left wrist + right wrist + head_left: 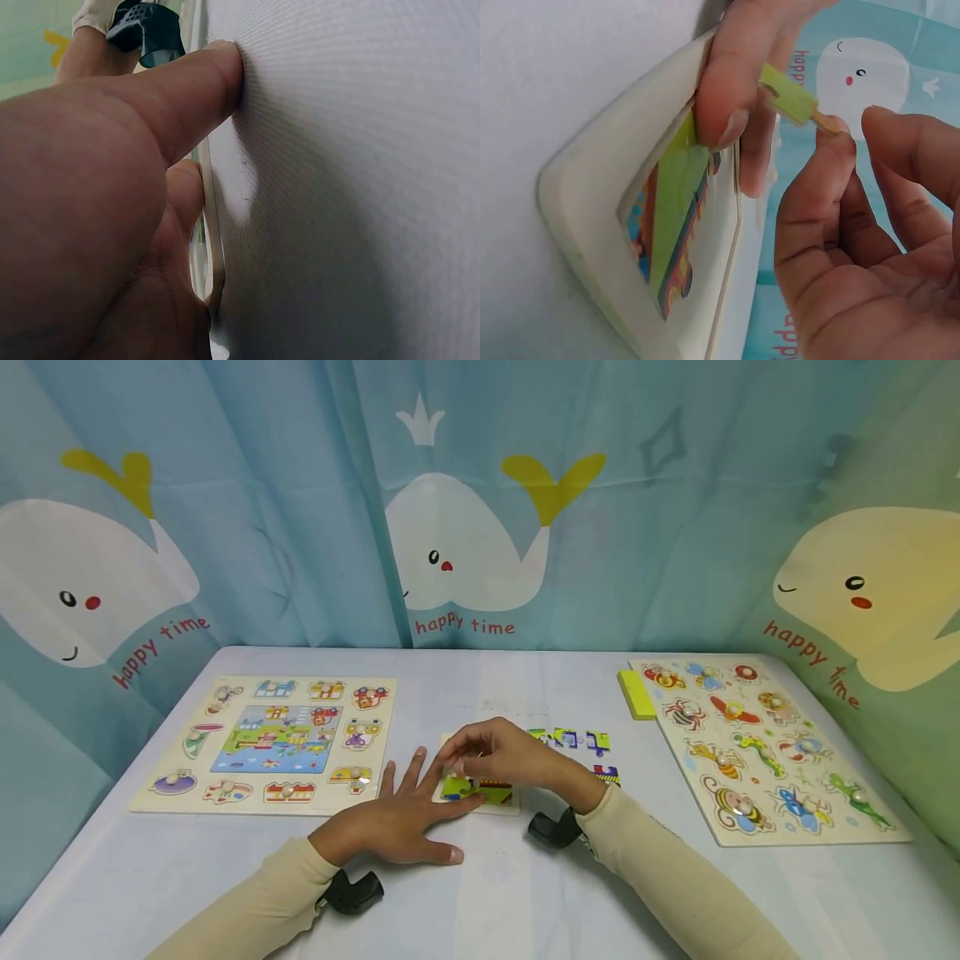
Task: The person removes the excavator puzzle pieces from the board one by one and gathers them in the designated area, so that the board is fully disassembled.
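My left hand (401, 822) lies spread, index finger resting on a small jigsaw board (577, 176) and thumb on the table. In the left wrist view the thumb (202, 79) touches the white surface. My right hand (517, 760) is bent over the board. A small green jigsaw piece (789, 96) is at its fingertips in the right wrist view, tilted above the board and beside a left finger (727, 97). Assembled green and striped pieces (676, 202) lie inside the board's pale frame. In the head view the fingers hide the held piece.
Several loose jigsaw pieces (573, 739) lie right of the board, with another (606, 772) nearer. A yellow block (637, 695) touches an insect peg puzzle (712, 822) at right. A vehicle peg puzzle (187, 693) lies at left. A whale-print curtain (300, 527) hangs behind the table.
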Motion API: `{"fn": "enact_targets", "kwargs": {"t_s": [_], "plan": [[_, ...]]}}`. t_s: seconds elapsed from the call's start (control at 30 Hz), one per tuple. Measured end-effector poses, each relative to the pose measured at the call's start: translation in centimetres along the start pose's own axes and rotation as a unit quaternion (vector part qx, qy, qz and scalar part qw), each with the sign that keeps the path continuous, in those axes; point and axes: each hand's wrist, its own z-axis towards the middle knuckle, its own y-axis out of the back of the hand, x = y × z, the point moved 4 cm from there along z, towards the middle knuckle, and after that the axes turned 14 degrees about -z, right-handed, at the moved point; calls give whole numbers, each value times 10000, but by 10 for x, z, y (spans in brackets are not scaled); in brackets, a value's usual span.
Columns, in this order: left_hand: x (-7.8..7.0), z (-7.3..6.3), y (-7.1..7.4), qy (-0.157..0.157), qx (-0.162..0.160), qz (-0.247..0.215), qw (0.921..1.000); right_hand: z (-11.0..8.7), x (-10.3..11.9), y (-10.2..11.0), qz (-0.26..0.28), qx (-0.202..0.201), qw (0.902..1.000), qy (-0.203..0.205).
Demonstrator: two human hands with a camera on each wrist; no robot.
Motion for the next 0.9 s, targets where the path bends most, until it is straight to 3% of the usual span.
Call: {"fn": "enact_targets", "kwargs": {"t_s": [0.3,0.5,0.9], "plan": [[-4,-2,2,-57,-17,11,10000,-2,3,2,-489,214,9984,-197],[-4,-3,2,-96,-27,5,9999,-2,2,-1,-375,350,9987,-19],[0,-1,0,-81,-2,-25,10000,-4,-2,-3,-506,639,9965,-170]]}}
